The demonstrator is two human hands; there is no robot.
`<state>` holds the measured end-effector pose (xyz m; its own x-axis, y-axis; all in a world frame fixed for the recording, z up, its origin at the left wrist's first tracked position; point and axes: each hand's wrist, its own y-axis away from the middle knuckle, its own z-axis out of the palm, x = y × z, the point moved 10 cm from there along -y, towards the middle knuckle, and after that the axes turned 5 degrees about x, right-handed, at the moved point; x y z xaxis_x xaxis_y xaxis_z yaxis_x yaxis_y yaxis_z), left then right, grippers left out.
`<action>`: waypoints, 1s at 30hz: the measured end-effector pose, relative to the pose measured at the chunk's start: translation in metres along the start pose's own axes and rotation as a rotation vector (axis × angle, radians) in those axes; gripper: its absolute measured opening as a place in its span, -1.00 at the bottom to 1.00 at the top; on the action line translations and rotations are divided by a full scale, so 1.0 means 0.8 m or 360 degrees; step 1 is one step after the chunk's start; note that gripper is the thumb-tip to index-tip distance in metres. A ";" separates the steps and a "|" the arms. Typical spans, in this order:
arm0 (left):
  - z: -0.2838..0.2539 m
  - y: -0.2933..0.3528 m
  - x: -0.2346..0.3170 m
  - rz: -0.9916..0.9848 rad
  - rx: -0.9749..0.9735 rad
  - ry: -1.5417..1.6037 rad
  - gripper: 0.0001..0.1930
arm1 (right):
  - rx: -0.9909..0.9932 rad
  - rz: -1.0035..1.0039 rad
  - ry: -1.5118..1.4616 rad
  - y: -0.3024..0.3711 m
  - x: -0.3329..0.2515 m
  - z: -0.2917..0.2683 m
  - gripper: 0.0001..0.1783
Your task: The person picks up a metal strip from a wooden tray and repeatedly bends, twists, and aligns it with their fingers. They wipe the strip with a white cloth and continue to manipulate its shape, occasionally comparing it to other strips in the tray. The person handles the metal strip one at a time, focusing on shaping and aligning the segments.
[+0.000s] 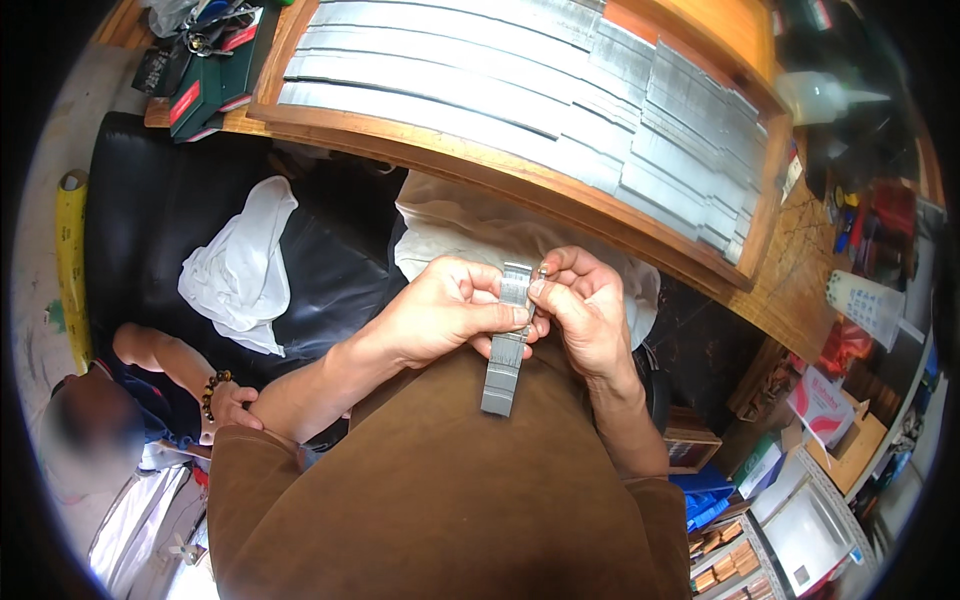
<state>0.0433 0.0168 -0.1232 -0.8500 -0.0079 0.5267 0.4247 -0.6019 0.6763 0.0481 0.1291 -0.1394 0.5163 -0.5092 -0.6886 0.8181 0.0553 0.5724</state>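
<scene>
My left hand (455, 305) is closed round a narrow grey stack of thin metal-looking strips (505, 365), its thumb lying across the front. The stack hangs tilted in front of my brown shirt, its lower end sticking out below the fingers. At the stack's upper right edge, my right hand (588, 305) has thumb and forefinger pinched together. A small shiny bit (542, 271) shows at those fingertips, too small to name. Beyond my hands, a shallow wooden tray (420, 137) holds rows of overlapping grey strips (450, 75).
The tray sits on a wooden bench (800, 240). Green-and-red boxes (195, 100) and keys lie left of it, a squeeze bottle (825, 97) right. A white cloth (245, 260) rests on a black seat (130, 220). Another person's arm (165, 360) is close at my left; shelves (740, 560) stand lower right.
</scene>
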 end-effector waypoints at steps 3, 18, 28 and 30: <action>-0.002 -0.002 -0.002 0.0040 0.0004 -0.0045 -0.76 | 0.0067 0.0029 0.0072 0.002 -0.001 -0.002 -0.81; -0.005 -0.006 -0.005 0.0061 0.0027 -0.0207 -0.79 | 0.0108 -0.0025 0.0338 0.003 -0.007 -0.011 -0.84; -0.005 -0.013 -0.006 0.0044 0.0030 -0.0066 -0.75 | 0.0281 -0.0049 0.0444 0.004 -0.018 -0.022 -0.83; -0.012 -0.006 0.001 0.0082 0.0109 -0.0178 -0.72 | 0.0215 -0.0179 0.0727 0.023 -0.043 -0.022 -0.84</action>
<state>0.0376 0.0118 -0.1310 -0.7881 0.0542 0.6131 0.4903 -0.5469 0.6786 0.0499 0.1633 -0.1129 0.5095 -0.0753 -0.8572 0.8507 -0.1058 0.5150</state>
